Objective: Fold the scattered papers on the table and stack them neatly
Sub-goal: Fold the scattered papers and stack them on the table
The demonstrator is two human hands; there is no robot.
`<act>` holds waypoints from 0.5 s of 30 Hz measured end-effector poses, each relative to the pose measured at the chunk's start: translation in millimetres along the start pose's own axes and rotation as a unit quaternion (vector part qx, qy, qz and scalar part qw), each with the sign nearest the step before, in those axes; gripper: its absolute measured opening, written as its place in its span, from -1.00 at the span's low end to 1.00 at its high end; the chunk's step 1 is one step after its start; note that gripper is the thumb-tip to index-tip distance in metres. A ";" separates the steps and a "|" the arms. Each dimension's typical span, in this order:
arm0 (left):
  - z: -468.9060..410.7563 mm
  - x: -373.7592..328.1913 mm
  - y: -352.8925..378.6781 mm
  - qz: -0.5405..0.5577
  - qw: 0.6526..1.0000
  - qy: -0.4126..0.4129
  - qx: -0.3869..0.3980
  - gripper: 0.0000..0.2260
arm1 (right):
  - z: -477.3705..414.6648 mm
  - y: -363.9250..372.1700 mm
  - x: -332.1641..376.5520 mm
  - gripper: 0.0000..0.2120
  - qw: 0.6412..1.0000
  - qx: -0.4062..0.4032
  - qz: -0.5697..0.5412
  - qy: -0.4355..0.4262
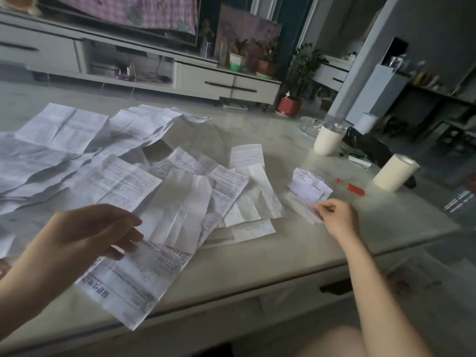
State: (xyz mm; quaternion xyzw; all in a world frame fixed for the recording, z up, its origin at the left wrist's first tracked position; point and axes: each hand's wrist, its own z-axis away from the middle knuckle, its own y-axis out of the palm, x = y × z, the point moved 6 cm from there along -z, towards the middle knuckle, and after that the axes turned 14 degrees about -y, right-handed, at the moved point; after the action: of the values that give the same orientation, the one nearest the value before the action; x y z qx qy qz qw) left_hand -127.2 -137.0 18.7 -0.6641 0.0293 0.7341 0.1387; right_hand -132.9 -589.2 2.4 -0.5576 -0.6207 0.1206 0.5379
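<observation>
Several creased printed papers (180,197) lie spread over the left and middle of the pale table (296,253). My left hand (90,230) pinches the top of one long printed sheet (136,276), which hangs toward the table's front edge. To the right sits a small stack of folded papers (310,186). My right hand (334,215) holds a narrow folded paper (301,207) at its near end, just in front of that stack.
A white cup (328,139), a paper roll (394,173), a red pen (353,188) and a black bag (371,145) occupy the table's right side. A TV cabinet (206,78) and potted plants (291,99) stand beyond. My knee (332,341) is below the front edge.
</observation>
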 end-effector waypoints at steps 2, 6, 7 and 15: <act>1.5 -2.1 -3.8 -0.013 1.000 0.014 -0.002 -0.62 | -1.7 -3.9 8.3 -0.83 1.000 -0.014 0.015 -0.011; 2.0 -4.8 -27.1 -0.063 0.994 0.062 -0.062 -0.69 | 3.9 -35.7 37.6 -0.84 0.995 -0.081 0.041 -0.030; 2.0 -6.2 -35.0 -0.102 0.986 0.078 -0.103 -0.73 | 5.9 -41.5 50.9 -0.84 0.992 -0.105 0.043 -0.047; -4.6 -11.3 -63.3 -0.288 0.935 0.016 -0.207 -0.77 | 69.8 48.9 237.1 -0.93 0.922 0.142 -0.139 -0.332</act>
State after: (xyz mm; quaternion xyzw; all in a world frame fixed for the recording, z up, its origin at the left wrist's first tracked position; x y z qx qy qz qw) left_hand -106.4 -79.1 38.2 -0.6698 -0.3140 0.6416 0.2029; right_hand -114.0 -345.9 64.8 -0.3119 -0.8112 0.3097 0.3857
